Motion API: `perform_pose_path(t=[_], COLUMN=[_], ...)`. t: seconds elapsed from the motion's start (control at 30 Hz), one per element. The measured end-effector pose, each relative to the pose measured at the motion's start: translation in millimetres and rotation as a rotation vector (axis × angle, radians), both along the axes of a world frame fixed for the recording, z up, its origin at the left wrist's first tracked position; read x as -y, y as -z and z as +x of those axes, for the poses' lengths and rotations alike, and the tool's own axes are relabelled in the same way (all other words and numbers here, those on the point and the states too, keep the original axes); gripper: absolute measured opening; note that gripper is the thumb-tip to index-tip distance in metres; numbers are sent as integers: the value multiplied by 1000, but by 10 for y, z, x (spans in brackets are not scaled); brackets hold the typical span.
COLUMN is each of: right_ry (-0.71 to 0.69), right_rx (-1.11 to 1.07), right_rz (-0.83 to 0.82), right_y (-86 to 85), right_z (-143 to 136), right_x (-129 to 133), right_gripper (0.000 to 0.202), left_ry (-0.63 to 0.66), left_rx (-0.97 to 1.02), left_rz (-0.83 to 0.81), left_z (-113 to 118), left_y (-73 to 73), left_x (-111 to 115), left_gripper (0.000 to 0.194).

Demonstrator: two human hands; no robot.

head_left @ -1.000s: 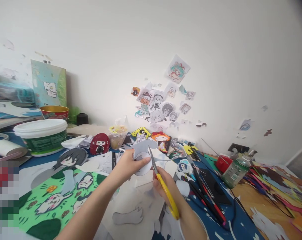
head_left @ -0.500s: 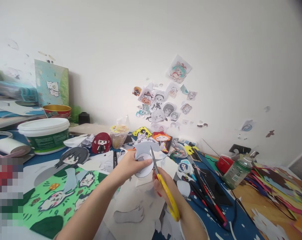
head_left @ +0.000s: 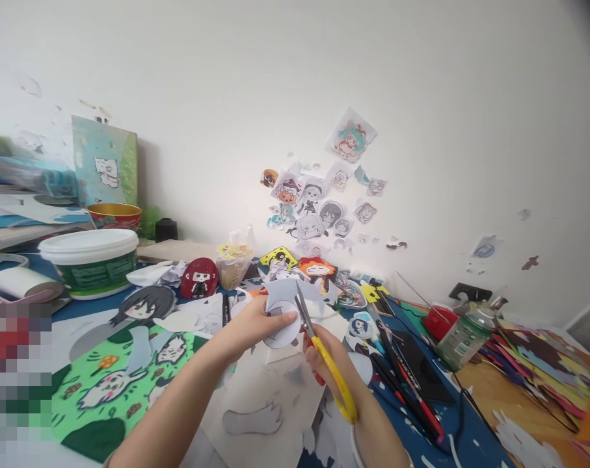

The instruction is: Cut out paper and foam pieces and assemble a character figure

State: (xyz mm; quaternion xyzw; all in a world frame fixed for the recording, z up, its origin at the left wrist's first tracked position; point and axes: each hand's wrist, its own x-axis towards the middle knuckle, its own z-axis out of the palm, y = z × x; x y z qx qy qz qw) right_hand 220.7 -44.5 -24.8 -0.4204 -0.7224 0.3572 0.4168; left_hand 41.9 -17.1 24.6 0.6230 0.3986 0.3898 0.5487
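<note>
A pale, partly rounded piece of paper (head_left: 281,333) is pinched in my left hand (head_left: 258,322), thumb on top and fingers behind it. My right hand (head_left: 326,357) grips a pair of scissors (head_left: 334,380) with yellow handles and a bit of red. Their blades point up and away, slightly apart, right beside the paper's right edge. Below my hands lies a sheet of paper (head_left: 255,383) with a grey paw-like cut-out (head_left: 252,419) on it. Left of my left forearm rests a green drawing (head_left: 129,390) of white animals.
Several pens (head_left: 406,390) lie right of my right hand. A spray can (head_left: 468,338) stands farther right beside coloured paper sheets (head_left: 543,351). A white-lidded tub (head_left: 90,263) is at the left, a plastic cup (head_left: 233,266) at the back. Drawings (head_left: 310,195) are stuck on the wall.
The scissors and my right hand have shifted slightly to the right, and the blades have opened a little. My left hand still holds the paper in nearly the same place.
</note>
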Motion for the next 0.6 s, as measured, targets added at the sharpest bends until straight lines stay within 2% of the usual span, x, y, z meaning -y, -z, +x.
perform_pose_path(t=[0.13,0.23,0.3,0.47,0.6], right_ry=[-28,-35,-46,-86,-91], right_rx=[29,58,52,61,88], right_rz=[-23,-20,0,36,51], right_y=[-30,-53,-72,-129,-143], right_z=[56,56,40,10,18], right_x=[-15,5,25,60,62], right_gripper=[64,63,61,59,57], left_ry=[35,61,73,9,22], left_rx=[89,80,63,17,-24], left_rz=[-39,-76,-84,-21,35], left_z=[-4,-17,-20,-10,-25], left_y=[-74,-109,-97,-16,2], left_x=[39,50,44,9,-16], left_gripper=[44,47,47,39,31])
